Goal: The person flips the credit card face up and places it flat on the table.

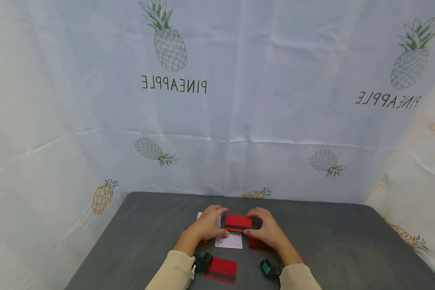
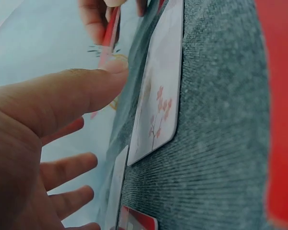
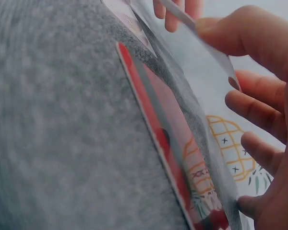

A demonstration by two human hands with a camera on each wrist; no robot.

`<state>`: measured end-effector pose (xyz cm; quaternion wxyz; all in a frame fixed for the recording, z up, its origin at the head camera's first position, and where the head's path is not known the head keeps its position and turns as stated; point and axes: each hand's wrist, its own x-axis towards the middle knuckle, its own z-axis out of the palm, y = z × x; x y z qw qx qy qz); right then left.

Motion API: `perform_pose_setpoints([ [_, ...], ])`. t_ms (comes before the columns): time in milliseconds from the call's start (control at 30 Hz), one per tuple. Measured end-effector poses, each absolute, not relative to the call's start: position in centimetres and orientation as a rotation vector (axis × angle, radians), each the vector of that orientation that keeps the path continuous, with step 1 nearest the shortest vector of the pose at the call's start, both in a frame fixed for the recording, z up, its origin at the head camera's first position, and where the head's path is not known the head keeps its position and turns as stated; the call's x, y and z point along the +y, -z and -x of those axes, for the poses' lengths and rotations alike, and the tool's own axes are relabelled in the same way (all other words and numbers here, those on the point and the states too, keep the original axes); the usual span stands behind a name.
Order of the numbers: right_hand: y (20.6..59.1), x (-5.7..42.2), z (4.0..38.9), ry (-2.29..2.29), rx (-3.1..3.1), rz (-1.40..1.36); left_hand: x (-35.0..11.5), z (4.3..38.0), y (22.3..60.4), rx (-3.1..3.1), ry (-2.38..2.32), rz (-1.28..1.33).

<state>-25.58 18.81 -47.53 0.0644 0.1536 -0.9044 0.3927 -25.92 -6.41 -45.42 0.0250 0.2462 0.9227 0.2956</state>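
A red card with a dark stripe (image 1: pixel 238 220) is held up at its two ends between both hands. My left hand (image 1: pixel 207 224) grips its left end, with the thumb at the near edge and the index finger at the far edge. On the right end, my right hand (image 1: pixel 267 230) grips it the same way, thumb and index finger curled at the corners. In the right wrist view the raised card (image 3: pixel 221 55) shows nearly edge-on. A white card with pink blossoms (image 1: pixel 229 241) lies flat just below it. The left thumb overlaps the raised card in the left wrist view.
Another white card (image 1: pixel 218 220) and a red card (image 1: pixel 204 242) lie partly behind the left hand. A striped red card (image 1: pixel 258 244) lies under the right hand, and another red card (image 1: pixel 222 269) nearer me. The dark grey table (image 1: pixel 330 241) meets a pineapple-print cloth (image 1: pixel 261 100) behind.
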Motion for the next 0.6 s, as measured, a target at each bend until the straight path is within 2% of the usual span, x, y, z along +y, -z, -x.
perform_pose_setpoints([
  [333, 47.45, 18.57, 25.34, -1.207, -2.709, -0.499, -6.46, 25.84, 45.46, 2.894, -0.899, -0.755],
  [600, 47.51, 18.18, 25.49, -1.028, -2.677, -0.571, -5.62, 25.69, 45.04, 3.029, -0.911, -0.807],
])
